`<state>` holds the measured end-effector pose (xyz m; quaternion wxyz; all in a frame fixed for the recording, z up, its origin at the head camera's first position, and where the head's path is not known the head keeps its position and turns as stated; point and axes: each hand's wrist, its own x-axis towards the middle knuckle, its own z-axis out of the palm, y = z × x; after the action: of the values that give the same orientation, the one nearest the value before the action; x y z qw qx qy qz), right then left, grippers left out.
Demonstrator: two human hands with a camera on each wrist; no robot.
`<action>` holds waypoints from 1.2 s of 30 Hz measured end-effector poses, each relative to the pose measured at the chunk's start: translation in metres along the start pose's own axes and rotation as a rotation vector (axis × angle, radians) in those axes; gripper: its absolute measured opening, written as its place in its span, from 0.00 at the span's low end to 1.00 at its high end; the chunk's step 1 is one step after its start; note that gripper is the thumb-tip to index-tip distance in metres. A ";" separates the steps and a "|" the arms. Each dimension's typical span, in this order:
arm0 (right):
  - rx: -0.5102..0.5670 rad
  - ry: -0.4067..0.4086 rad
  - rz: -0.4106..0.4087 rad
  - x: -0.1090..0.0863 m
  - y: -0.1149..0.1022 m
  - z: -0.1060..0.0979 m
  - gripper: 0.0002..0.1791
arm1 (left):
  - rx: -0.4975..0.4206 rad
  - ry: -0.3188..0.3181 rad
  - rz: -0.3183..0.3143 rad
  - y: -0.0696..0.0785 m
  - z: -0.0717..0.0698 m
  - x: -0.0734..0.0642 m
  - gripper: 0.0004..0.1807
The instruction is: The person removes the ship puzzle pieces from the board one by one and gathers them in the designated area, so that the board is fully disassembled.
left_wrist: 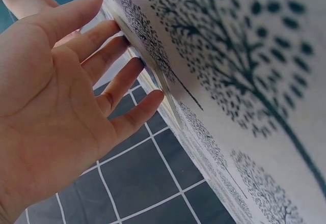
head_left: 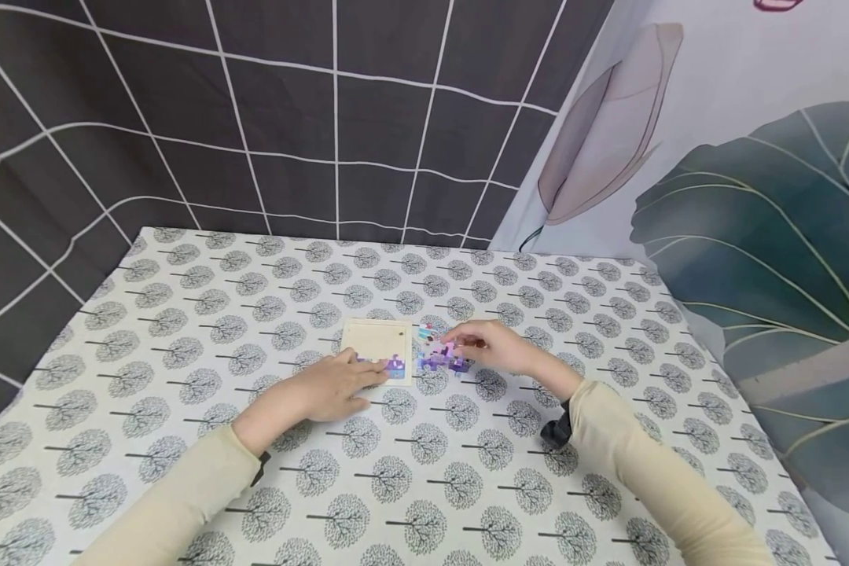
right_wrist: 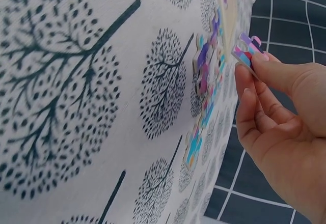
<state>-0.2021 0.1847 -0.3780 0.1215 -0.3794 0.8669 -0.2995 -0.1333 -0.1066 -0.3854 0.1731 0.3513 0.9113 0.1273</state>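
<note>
A flat, cream-coloured puzzle board lies on the table, with a strip of purple and blue puzzle pieces along its near edge. My left hand rests at the board's near left, its fingertips on that edge; in the left wrist view its fingers are loosely extended and grip nothing. Just right of the board, my right hand is over a pile of loose puzzle pieces. Between thumb and fingers it pinches one puzzle piece, purple, pink and blue, held off the tablecloth.
A white tablecloth printed with grey trees covers the table. Behind it hangs a dark curtain with a white grid. Another curtain with large leaf prints hangs on the right.
</note>
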 end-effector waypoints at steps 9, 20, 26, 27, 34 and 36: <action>0.016 0.012 -0.015 -0.011 0.008 -0.006 0.15 | -0.009 0.005 0.011 0.000 -0.004 -0.001 0.28; -0.017 0.000 0.023 -0.023 0.017 -0.005 0.15 | -0.004 0.014 0.014 0.000 -0.001 -0.003 0.28; -0.017 0.037 0.028 -0.035 0.022 -0.008 0.15 | 0.002 0.016 0.031 0.001 -0.005 0.002 0.28; -0.020 0.036 0.036 -0.037 0.024 -0.008 0.15 | 0.004 0.012 0.035 0.002 -0.006 0.002 0.28; -0.029 0.019 0.042 -0.040 0.033 -0.006 0.15 | -0.008 0.005 0.010 0.000 -0.004 0.000 0.28; -0.043 0.020 0.015 -0.039 0.034 -0.007 0.14 | -0.020 0.011 0.000 0.000 -0.003 -0.001 0.28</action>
<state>-0.1985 0.2342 -0.3944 0.1070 -0.3723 0.8771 -0.2838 -0.1335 -0.1081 -0.3829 0.1714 0.3488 0.9110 0.1383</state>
